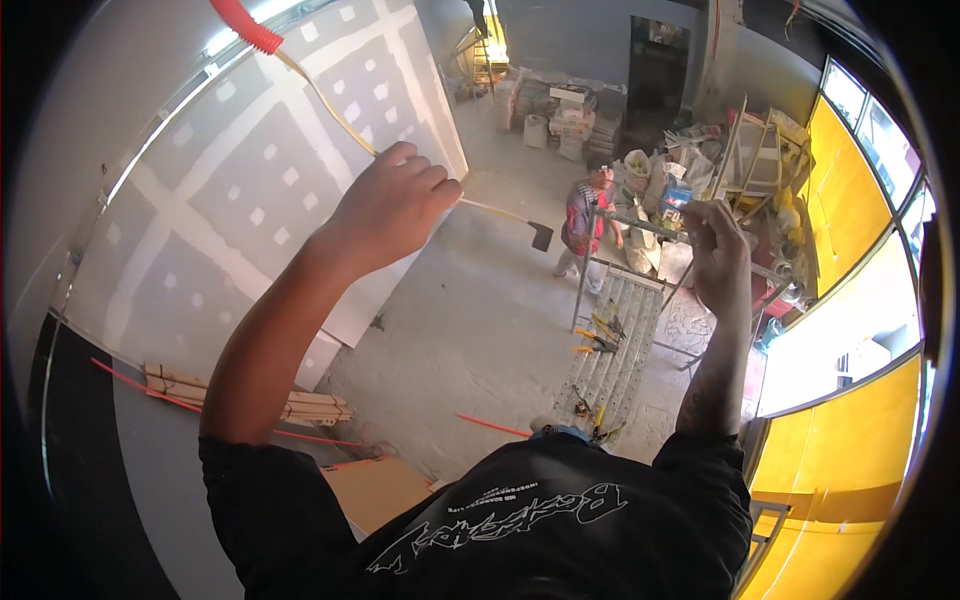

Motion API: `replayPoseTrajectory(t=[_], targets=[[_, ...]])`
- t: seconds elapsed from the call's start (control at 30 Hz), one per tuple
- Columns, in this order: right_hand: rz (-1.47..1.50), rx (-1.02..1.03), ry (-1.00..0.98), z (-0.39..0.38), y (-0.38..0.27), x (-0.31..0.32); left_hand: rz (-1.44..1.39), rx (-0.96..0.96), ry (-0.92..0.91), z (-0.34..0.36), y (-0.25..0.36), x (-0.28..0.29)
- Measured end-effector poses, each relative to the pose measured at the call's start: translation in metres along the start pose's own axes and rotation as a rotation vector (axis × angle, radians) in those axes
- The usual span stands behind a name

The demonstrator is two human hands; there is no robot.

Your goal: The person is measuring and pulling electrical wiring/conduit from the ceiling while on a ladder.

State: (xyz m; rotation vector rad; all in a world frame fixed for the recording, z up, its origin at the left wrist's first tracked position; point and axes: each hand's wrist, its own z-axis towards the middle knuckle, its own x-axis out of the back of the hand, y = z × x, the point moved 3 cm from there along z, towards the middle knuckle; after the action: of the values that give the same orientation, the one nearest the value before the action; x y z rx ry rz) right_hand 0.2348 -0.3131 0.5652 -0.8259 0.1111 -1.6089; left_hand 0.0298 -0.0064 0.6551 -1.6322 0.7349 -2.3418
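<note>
My left hand (395, 205) is raised at centre left, closed in a fist around a thin white-and-yellow cable (335, 115). The cable runs down into the fist from a red corrugated conduit (247, 27) at the top left. Its other end comes out past my knuckles toward the right, with a small dark flag-like piece (541, 236) at its tip. At the right my right hand (717, 250) is raised too, fingers curled together. Whether anything sits between those fingers is too small to tell.
Below me is a metal scaffold plank (622, 350) with yellow-handled pliers (598, 338) on it. A person in a red vest (584, 215) stands beside the scaffold frame. Bags and debris (670, 190) pile up behind. A patched drywall partition (260, 170) rises at the left.
</note>
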Motion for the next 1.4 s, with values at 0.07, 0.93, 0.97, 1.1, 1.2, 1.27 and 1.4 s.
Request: replayPoseTrajectory(t=[0.07,0.93,0.97,1.1,1.2,1.27,1.4], targets=[[0.059,0.011,-0.076,0.002,-0.019,-0.005,-0.023,-0.020,0.002,-0.009,0.012,0.010],[-0.060,0.341,-0.180,-0.002,-0.074,0.019,0.284,-0.114,0.227,-0.034,0.073,0.039],[-0.040,0.370,-0.162,-0.001,-0.074,0.019,0.284,-0.114,0.226,-0.034,0.073,0.039],[-0.016,0.378,-0.159,0.001,-0.077,0.021,0.226,-0.095,0.242,-0.032,0.074,0.042],[-0.014,0.400,-0.197,0.003,-0.078,0.020,0.116,-0.061,0.234,-0.029,0.072,0.042],[0.018,0.433,-0.198,0.007,-0.083,0.016,0.029,-0.036,0.213,-0.028,0.073,0.043],[0.084,0.493,-0.251,0.014,-0.091,0.009,-0.143,-0.009,0.247,-0.020,0.078,0.056]])
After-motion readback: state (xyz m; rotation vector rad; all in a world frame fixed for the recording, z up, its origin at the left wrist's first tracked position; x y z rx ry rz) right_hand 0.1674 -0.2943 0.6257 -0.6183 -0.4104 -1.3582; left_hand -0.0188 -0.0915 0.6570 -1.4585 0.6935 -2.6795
